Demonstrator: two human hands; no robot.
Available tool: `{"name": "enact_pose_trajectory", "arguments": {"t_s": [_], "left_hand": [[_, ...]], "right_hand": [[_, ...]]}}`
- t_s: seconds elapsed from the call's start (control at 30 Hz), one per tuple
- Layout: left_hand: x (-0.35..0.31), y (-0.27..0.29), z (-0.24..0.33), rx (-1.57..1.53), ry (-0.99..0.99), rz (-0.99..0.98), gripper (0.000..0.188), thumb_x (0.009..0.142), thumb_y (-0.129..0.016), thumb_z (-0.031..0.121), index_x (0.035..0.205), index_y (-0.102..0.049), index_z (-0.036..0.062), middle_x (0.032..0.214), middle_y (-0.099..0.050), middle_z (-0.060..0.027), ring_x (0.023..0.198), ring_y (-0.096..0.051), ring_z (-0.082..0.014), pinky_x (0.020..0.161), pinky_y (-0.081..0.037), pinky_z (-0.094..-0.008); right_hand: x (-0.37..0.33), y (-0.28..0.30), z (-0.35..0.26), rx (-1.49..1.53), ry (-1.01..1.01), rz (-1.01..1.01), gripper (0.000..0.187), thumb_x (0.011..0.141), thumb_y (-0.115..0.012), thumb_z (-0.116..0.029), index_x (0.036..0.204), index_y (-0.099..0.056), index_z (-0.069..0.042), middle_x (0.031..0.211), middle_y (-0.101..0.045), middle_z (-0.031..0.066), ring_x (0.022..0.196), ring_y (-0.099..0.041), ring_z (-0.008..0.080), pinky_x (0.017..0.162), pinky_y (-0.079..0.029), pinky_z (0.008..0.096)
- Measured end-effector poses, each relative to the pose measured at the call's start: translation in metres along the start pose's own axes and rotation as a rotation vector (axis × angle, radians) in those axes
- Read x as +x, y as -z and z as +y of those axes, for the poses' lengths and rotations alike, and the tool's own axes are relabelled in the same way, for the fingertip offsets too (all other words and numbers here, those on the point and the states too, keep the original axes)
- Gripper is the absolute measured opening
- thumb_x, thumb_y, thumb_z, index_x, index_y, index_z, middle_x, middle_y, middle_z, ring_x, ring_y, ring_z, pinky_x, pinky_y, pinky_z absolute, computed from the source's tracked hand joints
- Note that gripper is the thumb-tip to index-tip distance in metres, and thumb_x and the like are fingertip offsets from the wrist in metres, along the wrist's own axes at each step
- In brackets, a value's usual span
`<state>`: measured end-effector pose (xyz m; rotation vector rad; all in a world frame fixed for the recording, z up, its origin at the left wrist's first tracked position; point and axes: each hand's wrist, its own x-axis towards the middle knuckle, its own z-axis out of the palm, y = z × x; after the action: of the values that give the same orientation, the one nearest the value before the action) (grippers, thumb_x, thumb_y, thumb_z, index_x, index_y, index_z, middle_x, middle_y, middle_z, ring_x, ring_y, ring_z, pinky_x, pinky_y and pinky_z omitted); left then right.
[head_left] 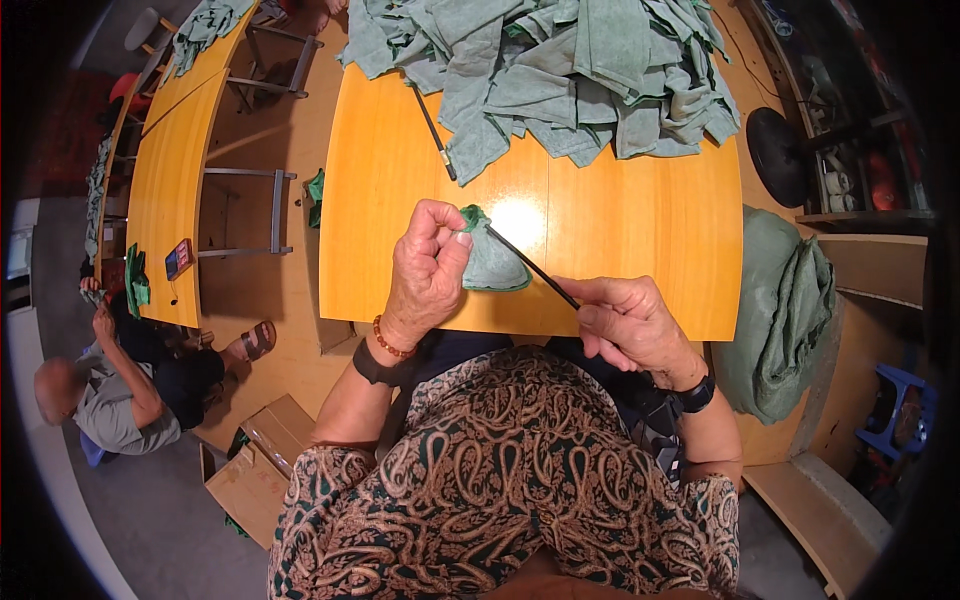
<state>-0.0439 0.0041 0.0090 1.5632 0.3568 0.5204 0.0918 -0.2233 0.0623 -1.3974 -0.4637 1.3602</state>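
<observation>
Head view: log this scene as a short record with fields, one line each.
Left grip: pinches the bunched green top of a small grey-green cloth piece
Right grip: holds a thin black rod
Rod tip: at the cloth's green top; whether it is inside cannot be told
Work surface: yellow-brown wooden table
Far end of table: heaped pile of grey-green cloths
Spare tool: second black rod, lying at the pile's near left
Right of table: large green bundle
Left background: another person, seated
</observation>
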Motion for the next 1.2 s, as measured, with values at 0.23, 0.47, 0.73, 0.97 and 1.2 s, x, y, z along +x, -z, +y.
{"name": "enact_pose_trajectory", "arguments": {"t_s": [0.23, 0.47, 0.73, 0.97, 1.2], "left_hand": [[0.000, -0.002, -0.001, -0.064, 0.009, -0.006, 0.006, 0.098, -0.054, 0.003, 0.100, -0.049, 0.0046, 0.072, -0.044, 0.0067, 0.066, -0.036, -0.0016, 0.058, -0.032, -0.0184], [-0.008, -0.011, 0.000, 0.022, -0.006, -0.075, 0.004, 0.099, -0.053, 0.003, 0.100, -0.049, 0.0055, 0.078, -0.049, 0.0057, 0.069, -0.040, -0.0015, 0.061, -0.034, -0.0178], [-0.018, -0.041, -0.004, -0.248, 0.109, 0.015, 0.007, 0.100, -0.053, 0.009, 0.100, -0.046, 0.0070, 0.076, -0.050, 0.0049, 0.068, -0.041, -0.0012, 0.057, -0.034, -0.0176], [-0.013, -0.025, 0.004, -0.156, 0.081, 0.150, 0.013, 0.098, -0.054, 0.002, 0.108, -0.047, 0.0053, 0.087, -0.059, -0.0014, 0.073, -0.052, -0.0038, 0.063, -0.042, -0.0185], [-0.003, -0.013, -0.014, 0.076, -0.010, 0.248, 0.005, 0.093, -0.058, 0.000, 0.096, -0.053, 0.0000, 0.087, -0.060, -0.0019, 0.075, -0.054, -0.0039, 0.065, -0.044, -0.0201]], "right_hand": [[0.006, -0.004, 0.004, -0.001, -0.041, -0.017, 0.035, 0.100, -0.050, -0.001, 0.134, -0.058, -0.003, 0.064, -0.060, 0.0049, 0.038, -0.042, 0.0028, 0.035, -0.033, 0.0177], [0.008, -0.010, 0.003, -0.047, -0.057, -0.007, 0.036, 0.100, -0.048, -0.004, 0.134, -0.058, -0.004, 0.064, -0.060, 0.0032, 0.039, -0.045, 0.0035, 0.037, -0.036, 0.0195], [0.033, -0.033, 0.022, -0.103, 0.149, 0.155, 0.037, 0.100, -0.049, -0.007, 0.137, -0.055, -0.007, 0.066, -0.060, 0.0002, 0.045, -0.049, 0.0043, 0.041, -0.040, 0.0197], [0.011, -0.023, 0.006, 0.009, -0.011, 0.106, 0.036, 0.100, -0.050, -0.006, 0.136, -0.056, -0.006, 0.067, -0.062, 0.0029, 0.040, -0.045, 0.0035, 0.036, -0.034, 0.0186], [-0.008, -0.014, 0.009, 0.105, -0.089, 0.038, 0.036, 0.100, -0.051, -0.007, 0.135, -0.055, -0.002, 0.066, -0.061, 0.0033, 0.039, -0.046, 0.0039, 0.035, -0.035, 0.0183]]}}
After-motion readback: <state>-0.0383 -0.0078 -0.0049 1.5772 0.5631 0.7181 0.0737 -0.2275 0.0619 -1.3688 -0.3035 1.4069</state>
